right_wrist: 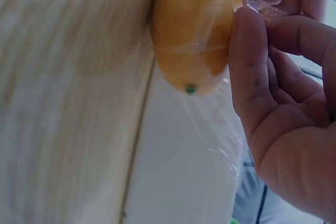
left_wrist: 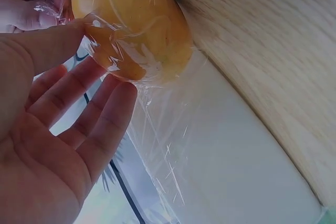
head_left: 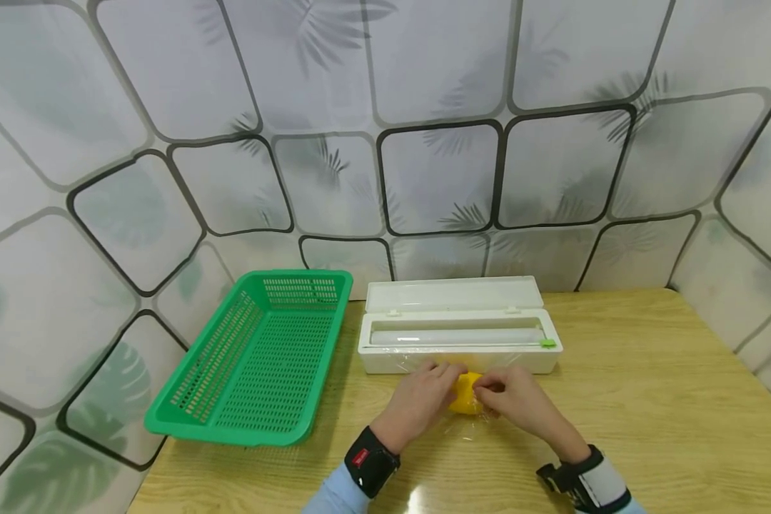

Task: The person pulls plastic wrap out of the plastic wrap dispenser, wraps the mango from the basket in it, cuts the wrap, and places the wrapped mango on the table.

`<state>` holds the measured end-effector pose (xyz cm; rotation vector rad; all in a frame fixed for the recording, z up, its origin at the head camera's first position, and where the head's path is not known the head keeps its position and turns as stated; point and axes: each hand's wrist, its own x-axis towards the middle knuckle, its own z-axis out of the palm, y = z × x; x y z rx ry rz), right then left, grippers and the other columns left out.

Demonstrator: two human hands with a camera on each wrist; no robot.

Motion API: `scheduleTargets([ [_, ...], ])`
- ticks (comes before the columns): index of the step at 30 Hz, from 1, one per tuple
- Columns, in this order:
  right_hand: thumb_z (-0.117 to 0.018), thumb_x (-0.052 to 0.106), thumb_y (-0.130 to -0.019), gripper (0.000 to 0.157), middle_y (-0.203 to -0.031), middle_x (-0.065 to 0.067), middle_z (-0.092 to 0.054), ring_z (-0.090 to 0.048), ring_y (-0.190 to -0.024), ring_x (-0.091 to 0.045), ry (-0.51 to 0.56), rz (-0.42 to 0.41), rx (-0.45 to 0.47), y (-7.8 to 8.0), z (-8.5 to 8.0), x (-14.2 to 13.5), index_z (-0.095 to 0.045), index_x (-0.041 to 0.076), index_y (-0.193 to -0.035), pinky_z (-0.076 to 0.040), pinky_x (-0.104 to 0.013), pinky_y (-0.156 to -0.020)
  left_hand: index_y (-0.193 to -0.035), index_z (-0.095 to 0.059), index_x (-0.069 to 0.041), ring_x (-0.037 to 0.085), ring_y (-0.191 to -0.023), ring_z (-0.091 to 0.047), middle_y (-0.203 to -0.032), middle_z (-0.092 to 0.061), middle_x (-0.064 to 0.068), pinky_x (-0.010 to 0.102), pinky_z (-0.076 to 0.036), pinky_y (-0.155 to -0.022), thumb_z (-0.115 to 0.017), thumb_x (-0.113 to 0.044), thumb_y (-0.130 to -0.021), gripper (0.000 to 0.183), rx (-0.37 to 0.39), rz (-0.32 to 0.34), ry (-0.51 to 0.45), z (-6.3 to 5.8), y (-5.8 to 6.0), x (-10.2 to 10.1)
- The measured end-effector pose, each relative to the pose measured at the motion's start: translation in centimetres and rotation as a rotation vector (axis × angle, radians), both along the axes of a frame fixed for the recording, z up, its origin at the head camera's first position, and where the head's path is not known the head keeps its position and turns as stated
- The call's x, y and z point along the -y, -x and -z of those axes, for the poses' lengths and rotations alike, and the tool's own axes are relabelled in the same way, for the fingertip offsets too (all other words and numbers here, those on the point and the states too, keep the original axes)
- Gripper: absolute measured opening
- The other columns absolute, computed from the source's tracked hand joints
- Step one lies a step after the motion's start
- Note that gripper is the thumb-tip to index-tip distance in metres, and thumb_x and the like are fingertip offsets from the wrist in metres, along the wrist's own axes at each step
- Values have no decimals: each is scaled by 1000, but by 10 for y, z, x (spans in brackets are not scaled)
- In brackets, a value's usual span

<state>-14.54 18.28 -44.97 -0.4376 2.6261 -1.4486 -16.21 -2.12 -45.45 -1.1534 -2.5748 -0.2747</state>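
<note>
A yellow-orange oval fruit (right_wrist: 184, 51) with a green stem end lies on the table under clear plastic wrap (left_wrist: 165, 145). The wrap stretches from the fruit to the white wrap dispenser box (head_left: 462, 363) behind it. At the fruit's left, my left hand (head_left: 422, 400) touches the film with its thumb, the other fingers fairly straight and spread. My right hand (head_left: 520, 401), on the fruit's other side, pinches gathered film between thumb and index finger (right_wrist: 299, 32). In the head view the hands partly hide the fruit.
The dispenser's lid (head_left: 452, 294) is raised, showing a roll (head_left: 456, 337) inside and a green slider (head_left: 548, 343) at the right end. A green plastic basket (head_left: 266, 371) stands on the wooden table (head_left: 668, 400) at left. A patterned wall covering (head_left: 437, 178) rises behind.
</note>
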Motion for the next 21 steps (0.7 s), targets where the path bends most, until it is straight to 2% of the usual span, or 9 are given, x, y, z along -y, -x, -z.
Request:
scheduleTargets([
  [6, -67, 13, -94, 20, -75, -8, -68, -63, -64, -14, 152, 9, 106, 3, 6, -2, -72, -6, -97, -55, -28, -56, -127, -53, -13, 14, -92, -61, -112, -70, -3, 17, -49, -67, -74, -19, -91, 42, 37, -9, -27, 0, 0, 1],
  [10, -59, 9, -97, 25, -84, -14, -70, -67, -69, -20, 237, -21, 180, 4, 8, -5, -68, -12, -107, -58, -32, -60, -126, -52, -12, 14, -92, -61, -109, -71, -3, 17, -50, -68, -75, -20, -89, 44, 48, -14, -37, 0, 1, 1],
  [13, -53, 3, -97, 26, -87, -14, -69, -66, -71, -18, 264, -51, 207, 6, 8, -7, -66, -14, -113, -58, -30, -62, -126, -51, -12, 14, -93, -62, -109, -71, -2, 17, -50, -68, -75, -19, -89, 44, 59, -11, -51, 0, 1, 2],
  [17, -49, -1, -99, 28, -83, -14, -64, -60, -70, -14, 270, -121, 192, 7, 9, -9, -64, -14, -118, -55, -27, -60, -123, -49, -13, 14, -93, -61, -110, -71, -3, 17, -50, -68, -74, -20, -90, 42, 65, -6, -61, -1, 1, 2],
  [21, -49, -3, -98, 29, -74, -8, -59, -53, -62, -10, 235, -193, 130, 5, 10, -11, -63, -12, -122, -49, -26, -55, -119, -50, -13, 14, -91, -60, -107, -71, -3, 16, -47, -65, -74, -21, -91, 38, 64, -3, -66, 0, 0, 2],
])
